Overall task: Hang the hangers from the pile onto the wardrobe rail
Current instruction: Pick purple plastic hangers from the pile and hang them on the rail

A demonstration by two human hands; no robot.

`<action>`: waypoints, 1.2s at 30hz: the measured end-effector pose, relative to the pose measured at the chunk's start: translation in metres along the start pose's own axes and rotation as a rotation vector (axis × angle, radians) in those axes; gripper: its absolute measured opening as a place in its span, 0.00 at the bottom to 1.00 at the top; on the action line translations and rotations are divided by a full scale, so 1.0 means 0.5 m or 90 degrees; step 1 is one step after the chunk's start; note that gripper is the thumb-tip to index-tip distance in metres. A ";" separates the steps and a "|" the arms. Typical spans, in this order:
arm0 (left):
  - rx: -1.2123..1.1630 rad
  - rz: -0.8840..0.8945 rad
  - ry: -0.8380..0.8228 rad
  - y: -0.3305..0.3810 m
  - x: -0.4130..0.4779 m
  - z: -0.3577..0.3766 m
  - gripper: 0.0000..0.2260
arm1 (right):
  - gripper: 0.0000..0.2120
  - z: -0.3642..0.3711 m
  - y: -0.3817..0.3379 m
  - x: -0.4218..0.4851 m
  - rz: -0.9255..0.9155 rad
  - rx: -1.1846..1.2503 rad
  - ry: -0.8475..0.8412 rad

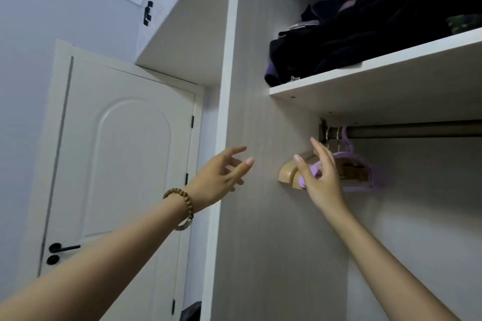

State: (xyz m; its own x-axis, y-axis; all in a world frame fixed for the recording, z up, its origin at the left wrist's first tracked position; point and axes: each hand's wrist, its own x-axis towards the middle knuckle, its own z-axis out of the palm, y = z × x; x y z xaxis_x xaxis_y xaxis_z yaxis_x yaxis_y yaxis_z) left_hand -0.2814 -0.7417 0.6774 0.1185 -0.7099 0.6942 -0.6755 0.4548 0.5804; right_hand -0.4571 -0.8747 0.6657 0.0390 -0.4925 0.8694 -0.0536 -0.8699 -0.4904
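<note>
Reached up with both arms toward the left end of the dark metal wardrobe rail (417,130). Found three hangers already hooked there, close together beside the bracket: a lilac plastic hanger (348,157) and two tan wooden hangers with thin metal hooks (287,174). Held the right hand (322,180) in front of the lilac hanger's left shoulder, forefinger and thumb straight, other fingers loosely bent, gripping nothing. Could not tell whether touching the plastic or just short of it. Held the left hand (224,172), with a brown beaded bracelet (182,206) at the wrist, well apart before the pale wood-grain side panel (260,86), fingers spread wide and empty. Saw no pile in view. Judged the lilac hanger light, stiff but slightly springy, and smooth enough to slide along the rail. Judged the wooden ones heavier, rigid and hard to damage. Judged each best taken at the neck just under the hook, or by one shoulder, to steer the hook's open side over the rail. Noted folded dark clothes (339,41) on the white shelf (365,78) above.
</note>
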 end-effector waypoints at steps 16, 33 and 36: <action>0.426 -0.320 0.267 -0.184 -0.647 -0.722 0.34 | 0.32 0.710 -0.483 -0.424 -0.232 0.076 -0.454; 0.532 -0.915 0.492 -0.331 -1.536 -0.955 0.33 | 0.32 1.255 -0.805 -1.241 -0.342 0.322 -0.952; 0.485 -1.018 0.556 -0.367 -1.661 -0.917 0.32 | 0.33 1.292 -0.799 -1.402 -0.369 0.347 -1.042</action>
State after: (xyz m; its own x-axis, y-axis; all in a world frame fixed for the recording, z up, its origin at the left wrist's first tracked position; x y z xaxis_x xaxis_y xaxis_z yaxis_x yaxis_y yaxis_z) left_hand 0.0778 0.0113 0.1895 0.9333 0.3533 -0.0646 0.3021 -0.6748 0.6734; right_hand 0.1815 -0.1994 0.2130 0.7807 0.6058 0.1533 0.6036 -0.6675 -0.4360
